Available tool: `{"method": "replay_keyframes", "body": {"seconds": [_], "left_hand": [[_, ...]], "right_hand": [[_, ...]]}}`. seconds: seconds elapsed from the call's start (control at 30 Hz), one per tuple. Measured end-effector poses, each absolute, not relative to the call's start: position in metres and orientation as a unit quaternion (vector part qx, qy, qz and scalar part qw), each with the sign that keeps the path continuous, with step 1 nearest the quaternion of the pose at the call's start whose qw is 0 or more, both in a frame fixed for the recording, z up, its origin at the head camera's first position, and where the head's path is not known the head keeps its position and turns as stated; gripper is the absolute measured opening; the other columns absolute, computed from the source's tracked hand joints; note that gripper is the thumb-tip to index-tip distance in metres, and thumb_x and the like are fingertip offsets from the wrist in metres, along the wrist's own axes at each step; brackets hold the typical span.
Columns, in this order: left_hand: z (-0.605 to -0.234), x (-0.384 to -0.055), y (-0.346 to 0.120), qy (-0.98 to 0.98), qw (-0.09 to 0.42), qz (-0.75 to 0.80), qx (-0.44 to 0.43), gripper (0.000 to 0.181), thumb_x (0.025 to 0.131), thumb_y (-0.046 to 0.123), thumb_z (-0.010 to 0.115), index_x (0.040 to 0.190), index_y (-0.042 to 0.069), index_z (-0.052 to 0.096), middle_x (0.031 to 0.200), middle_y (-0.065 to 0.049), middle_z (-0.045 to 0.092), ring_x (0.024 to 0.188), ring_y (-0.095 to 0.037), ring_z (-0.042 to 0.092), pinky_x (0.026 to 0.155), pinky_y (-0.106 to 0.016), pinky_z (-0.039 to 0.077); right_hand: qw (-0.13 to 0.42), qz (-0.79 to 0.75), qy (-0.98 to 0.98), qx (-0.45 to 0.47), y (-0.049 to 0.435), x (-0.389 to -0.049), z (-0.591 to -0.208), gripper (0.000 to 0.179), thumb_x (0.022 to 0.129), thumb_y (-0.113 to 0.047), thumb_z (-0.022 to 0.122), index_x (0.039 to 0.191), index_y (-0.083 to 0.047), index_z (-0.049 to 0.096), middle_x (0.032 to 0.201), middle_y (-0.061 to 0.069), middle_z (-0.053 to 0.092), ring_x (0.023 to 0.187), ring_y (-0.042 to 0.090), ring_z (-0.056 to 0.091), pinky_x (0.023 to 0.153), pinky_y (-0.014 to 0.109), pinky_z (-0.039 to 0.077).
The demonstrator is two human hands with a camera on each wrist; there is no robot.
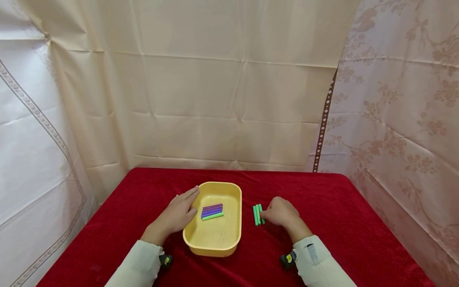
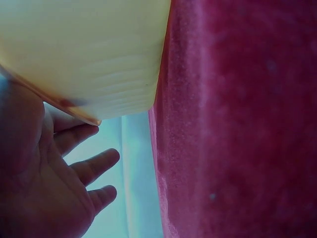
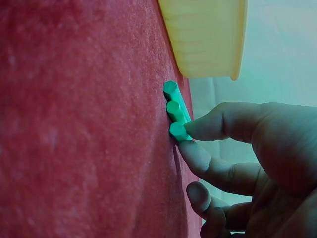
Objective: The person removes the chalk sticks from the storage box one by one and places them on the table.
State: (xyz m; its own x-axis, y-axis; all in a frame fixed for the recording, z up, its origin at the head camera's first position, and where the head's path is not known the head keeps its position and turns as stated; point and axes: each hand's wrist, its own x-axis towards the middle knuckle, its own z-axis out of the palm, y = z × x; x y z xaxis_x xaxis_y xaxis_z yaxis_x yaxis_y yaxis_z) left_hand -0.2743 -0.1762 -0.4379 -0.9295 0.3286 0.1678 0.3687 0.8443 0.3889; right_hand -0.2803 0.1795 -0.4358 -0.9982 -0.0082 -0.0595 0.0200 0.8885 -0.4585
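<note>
A yellow plastic basin [image 1: 211, 250] stands on the red cloth. My left hand [image 1: 178, 211] rests at its left rim, fingers straight and thumb over the inner side. The left wrist view shows the fingers [image 2: 96, 166] spread beside the basin's outer wall [image 2: 99, 59]. Right of the basin lie three green six-sided sticks [image 1: 256, 215], side by side. My right hand [image 1: 283, 213] has thumb and index finger at the rightmost one. Seen from the right wrist, those fingertips pinch the end of the nearest green stick [image 3: 178, 131], which is still beside the others.
Inside the basin several sticks lie in a row: purple and blue-violet ones [image 1: 212, 209], with a light green stick [image 1: 212, 216] nearest me. The red cloth [image 1: 322, 223] covers the table. Cream curtains [image 1: 229, 99] hang behind it, and patterned ones at the right.
</note>
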Motion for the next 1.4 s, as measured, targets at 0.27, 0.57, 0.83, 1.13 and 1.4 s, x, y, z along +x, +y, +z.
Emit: {"method": "replay_keyframes", "body": {"seconds": [0.27, 0.57, 0.83, 1.13, 1.4], "left_hand": [[-0.441, -0.274, -0.177, -0.959, 0.05, -0.209, -0.183, 0.062, 0.101, 0.019, 0.053, 0.16, 0.007, 0.039, 0.169, -0.007, 0.033, 0.155, -0.031, 0.034, 0.124, -0.066, 0.023], [-0.437, -0.274, -0.178, -0.96, 0.042, -0.214, -0.176, 0.062, 0.102, 0.02, 0.053, 0.161, 0.008, 0.037, 0.17, -0.006, 0.032, 0.156, -0.03, 0.032, 0.125, -0.065, 0.021], [-0.438, -0.274, -0.177, -0.959, 0.041, -0.216, -0.18, 0.062, 0.102, 0.021, 0.052, 0.161, 0.008, 0.038, 0.17, -0.006, 0.032, 0.156, -0.03, 0.032, 0.125, -0.065, 0.021], [-0.439, -0.275, -0.177, -0.959, 0.043, -0.212, -0.185, 0.062, 0.102, 0.021, 0.053, 0.161, 0.007, 0.037, 0.17, -0.006, 0.032, 0.155, -0.03, 0.033, 0.124, -0.066, 0.022], [-0.437, -0.275, -0.178, -0.959, 0.045, -0.209, -0.186, 0.062, 0.102, 0.02, 0.053, 0.16, 0.007, 0.038, 0.169, -0.006, 0.032, 0.155, -0.03, 0.033, 0.124, -0.065, 0.022]], "right_hand": [[0.036, -0.256, 0.966, -0.014, 0.179, -0.28, -0.439, 0.05, 0.077, -0.028, 0.074, 0.042, -0.022, 0.039, 0.044, -0.011, 0.026, 0.046, 0.009, 0.021, 0.043, 0.025, 0.014], [0.025, -0.231, 0.973, 0.002, 0.172, -0.281, -0.436, 0.055, 0.08, -0.046, 0.078, 0.044, -0.022, 0.043, 0.045, -0.008, 0.031, 0.046, 0.011, 0.028, 0.043, 0.026, 0.019], [0.018, -0.181, 0.983, 0.02, 0.162, -0.275, -0.438, 0.048, 0.072, -0.059, 0.082, 0.061, -0.018, 0.059, 0.062, 0.001, 0.057, 0.06, 0.02, 0.053, 0.046, 0.032, 0.039], [0.002, -0.154, 0.988, 0.015, 0.162, -0.274, -0.439, 0.038, 0.071, -0.05, 0.077, 0.061, -0.018, 0.058, 0.069, 0.004, 0.058, 0.071, 0.025, 0.055, 0.048, 0.037, 0.045], [0.009, -0.153, 0.988, 0.018, 0.162, -0.275, -0.438, 0.041, 0.072, -0.053, 0.078, 0.063, -0.018, 0.06, 0.07, 0.004, 0.058, 0.068, 0.024, 0.057, 0.049, 0.037, 0.046]]}}
